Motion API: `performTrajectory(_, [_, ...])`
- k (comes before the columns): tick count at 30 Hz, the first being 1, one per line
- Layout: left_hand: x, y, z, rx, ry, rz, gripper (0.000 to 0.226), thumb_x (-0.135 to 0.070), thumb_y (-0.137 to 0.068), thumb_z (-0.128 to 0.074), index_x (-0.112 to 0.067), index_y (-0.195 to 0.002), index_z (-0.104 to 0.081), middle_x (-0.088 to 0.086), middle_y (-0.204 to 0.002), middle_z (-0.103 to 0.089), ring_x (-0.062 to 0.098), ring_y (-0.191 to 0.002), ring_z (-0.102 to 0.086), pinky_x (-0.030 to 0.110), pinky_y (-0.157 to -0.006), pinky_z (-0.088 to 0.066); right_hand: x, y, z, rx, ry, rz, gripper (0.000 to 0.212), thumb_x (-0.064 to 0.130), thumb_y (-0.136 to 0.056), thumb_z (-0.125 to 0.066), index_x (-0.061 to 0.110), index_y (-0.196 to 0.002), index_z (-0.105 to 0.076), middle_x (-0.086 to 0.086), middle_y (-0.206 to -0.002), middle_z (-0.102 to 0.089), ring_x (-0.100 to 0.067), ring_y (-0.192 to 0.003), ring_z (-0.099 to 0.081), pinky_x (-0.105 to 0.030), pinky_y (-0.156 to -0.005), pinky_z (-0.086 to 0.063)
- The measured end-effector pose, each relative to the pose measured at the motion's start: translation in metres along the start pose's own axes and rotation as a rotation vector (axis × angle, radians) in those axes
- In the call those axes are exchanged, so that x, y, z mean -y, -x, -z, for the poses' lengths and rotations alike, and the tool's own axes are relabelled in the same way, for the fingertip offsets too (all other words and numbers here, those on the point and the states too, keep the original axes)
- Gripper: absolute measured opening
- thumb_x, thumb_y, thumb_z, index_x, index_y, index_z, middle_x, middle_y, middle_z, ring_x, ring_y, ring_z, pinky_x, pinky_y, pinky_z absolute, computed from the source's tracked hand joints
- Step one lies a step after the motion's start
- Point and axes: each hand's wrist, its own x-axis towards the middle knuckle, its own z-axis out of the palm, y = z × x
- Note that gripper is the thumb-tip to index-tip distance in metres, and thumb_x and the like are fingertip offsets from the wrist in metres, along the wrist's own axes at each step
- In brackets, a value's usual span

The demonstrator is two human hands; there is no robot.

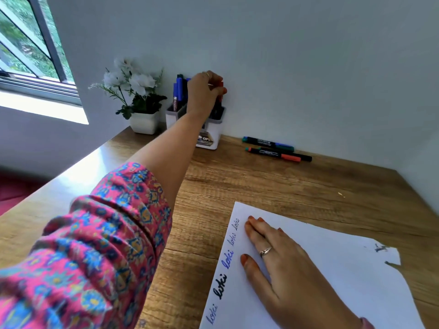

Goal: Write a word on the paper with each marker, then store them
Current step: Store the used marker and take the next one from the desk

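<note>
I am pinching a red-capped marker in my left hand, its lower end seemingly inside the white holder, where blue markers are standing. My right hand is lying flat and empty on the paper, pinning it, I judge, beside the words written down its edge. Three more markers are lying near the wall on the wooden desk, a potted plant and a window beyond.
</note>
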Motion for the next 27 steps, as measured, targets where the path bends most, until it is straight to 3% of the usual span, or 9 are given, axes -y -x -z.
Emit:
performTrajectory(2, [0.002, 0.000, -0.002, 0.015, -0.049, -0.004, 0.026, -0.005, -0.083, -0.067, 0.001, -0.108, -0.066, 0.011, -0.103, -0.067, 0.014, -0.090, -0.067, 0.020, -0.085, -0.052, 0.001, -0.001, 0.001, -0.009, -0.012, 0.003, 0.098, 0.071, -0.057, 0.026, 0.037, -0.147, 0.006, 0.030, -0.146, 0.018, 0.015, -0.122, 0.024, -0.008, -0.093, 0.024])
performTrajectory(3, [0.002, 0.000, -0.002, 0.024, -0.095, -0.016, 0.028, -0.005, -0.084, -0.065, 0.000, -0.112, -0.065, 0.011, -0.108, -0.064, 0.017, -0.097, -0.064, 0.014, -0.089, -0.048, 0.001, -0.001, 0.002, -0.007, -0.015, -0.001, 0.097, 0.071, -0.058, 0.024, 0.037, -0.147, 0.006, 0.029, -0.148, 0.017, 0.015, -0.121, 0.024, -0.008, -0.093, 0.023])
performTrajectory(5, [0.001, 0.000, -0.002, 0.028, -0.188, -0.032, 0.031, -0.007, -0.090, -0.060, -0.001, -0.120, -0.061, 0.010, -0.110, -0.053, 0.014, -0.098, -0.054, -0.003, -0.082, -0.036, 0.003, -0.001, 0.004, -0.014, -0.027, -0.006, 0.091, 0.068, -0.061, 0.018, 0.038, -0.146, 0.006, 0.030, -0.147, 0.017, 0.016, -0.120, 0.024, -0.008, -0.092, 0.023])
performTrajectory(7, [0.002, -0.001, -0.002, 0.019, -0.256, -0.052, 0.032, -0.014, -0.094, -0.056, -0.005, -0.124, -0.059, 0.012, -0.116, -0.048, 0.016, -0.101, -0.052, -0.001, -0.085, -0.032, 0.003, -0.002, 0.002, -0.038, -0.024, -0.018, 0.082, 0.067, -0.071, 0.012, 0.038, -0.147, -0.002, 0.029, -0.147, 0.011, 0.015, -0.124, 0.016, -0.009, -0.096, 0.019])
performTrajectory(9, [0.002, -0.001, -0.002, 0.009, -0.285, -0.056, 0.033, -0.017, -0.093, -0.056, -0.007, -0.125, -0.059, 0.015, -0.122, -0.048, 0.018, -0.105, -0.054, 0.009, -0.093, -0.034, 0.003, -0.001, -0.001, -0.028, 0.026, -0.074, 0.069, 0.061, -0.090, -0.001, 0.032, -0.141, -0.037, 0.020, -0.149, -0.026, 0.010, -0.131, -0.022, -0.018, -0.107, -0.007])
performTrajectory(10, [0.001, -0.001, -0.003, -0.001, -0.289, -0.049, 0.033, -0.018, -0.093, -0.058, -0.008, -0.124, -0.059, 0.015, -0.122, -0.049, 0.017, -0.102, -0.056, 0.013, -0.094, -0.037, 0.003, -0.001, -0.002, -0.024, 0.031, -0.085, 0.064, 0.056, -0.095, -0.007, 0.028, -0.132, -0.052, 0.015, -0.141, -0.045, 0.005, -0.125, -0.042, -0.020, -0.104, -0.023])
performTrajectory(12, [0.002, -0.002, -0.003, -0.037, -0.289, -0.011, 0.031, -0.020, -0.091, -0.060, -0.009, -0.119, -0.059, 0.013, -0.120, -0.052, 0.013, -0.093, -0.055, 0.017, -0.090, -0.041, 0.002, -0.001, -0.006, -0.033, 0.036, -0.079, 0.062, 0.051, -0.097, -0.012, 0.024, -0.123, -0.061, 0.012, -0.130, -0.058, -0.001, -0.115, -0.056, -0.022, -0.095, -0.036])
performTrajectory(16, [0.006, -0.004, -0.005, -0.094, -0.185, 0.112, 0.039, -0.030, -0.084, -0.068, -0.006, -0.112, -0.052, 0.009, -0.108, -0.057, 0.013, -0.089, -0.055, 0.017, -0.074, -0.047, 0.000, -0.002, -0.007, -0.113, 0.084, -0.058, 0.064, 0.050, -0.097, -0.010, 0.023, -0.123, -0.062, 0.011, -0.130, -0.058, -0.003, -0.115, -0.056, -0.027, -0.094, -0.040])
performTrajectory(27, [0.006, 0.001, -0.016, -0.009, -0.223, 0.239, 0.070, -0.036, -0.074, -0.076, -0.003, -0.123, -0.040, 0.012, -0.115, -0.059, 0.026, -0.108, -0.058, 0.044, -0.096, -0.046, 0.002, 0.000, -0.003, -0.029, 0.078, -0.064, 0.064, 0.050, -0.097, -0.009, 0.023, -0.123, -0.062, 0.011, -0.130, -0.058, -0.004, -0.116, -0.057, -0.031, -0.091, -0.045])
